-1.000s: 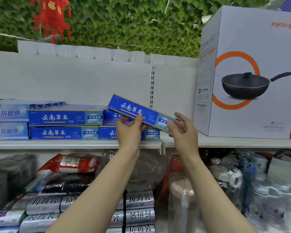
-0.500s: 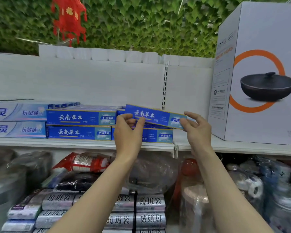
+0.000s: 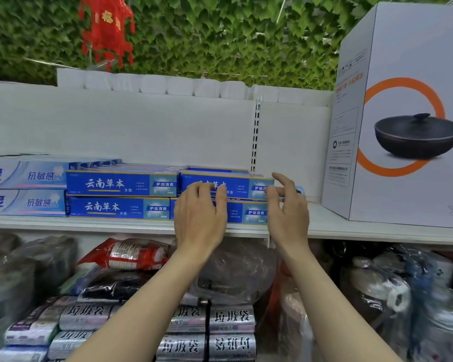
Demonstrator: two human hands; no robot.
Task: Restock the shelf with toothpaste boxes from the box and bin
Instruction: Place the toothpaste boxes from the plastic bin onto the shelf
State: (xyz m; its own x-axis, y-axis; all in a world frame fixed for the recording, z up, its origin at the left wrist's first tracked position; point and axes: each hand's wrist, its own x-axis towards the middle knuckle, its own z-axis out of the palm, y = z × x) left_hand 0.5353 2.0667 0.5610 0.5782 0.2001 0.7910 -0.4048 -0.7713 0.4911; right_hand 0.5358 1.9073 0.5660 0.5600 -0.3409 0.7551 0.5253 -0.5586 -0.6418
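Note:
A blue toothpaste box (image 3: 236, 184) lies level on top of the right-hand stack on the white shelf (image 3: 351, 226). My left hand (image 3: 199, 215) is in front of that box, its straight fingers touching the box's front face. My right hand (image 3: 288, 205) is at the box's right end, fingers spread and loosely bent, holding nothing. Another stack of blue toothpaste boxes (image 3: 120, 195) stands to the left, two high. Pale blue toothpaste boxes (image 3: 24, 189) fill the shelf's far left.
A large white cookware carton (image 3: 403, 113) with a pan picture stands on the shelf at the right. Between it and the toothpaste is bare shelf. Below are plastic-wrapped goods (image 3: 236, 270) and silver rolls (image 3: 230, 320). Green leaves and a red lantern (image 3: 105, 27) hang above.
The tilted box that both hands held in the air now lies flat on the right stack. Both hands have let go of it; the view has moved closer.

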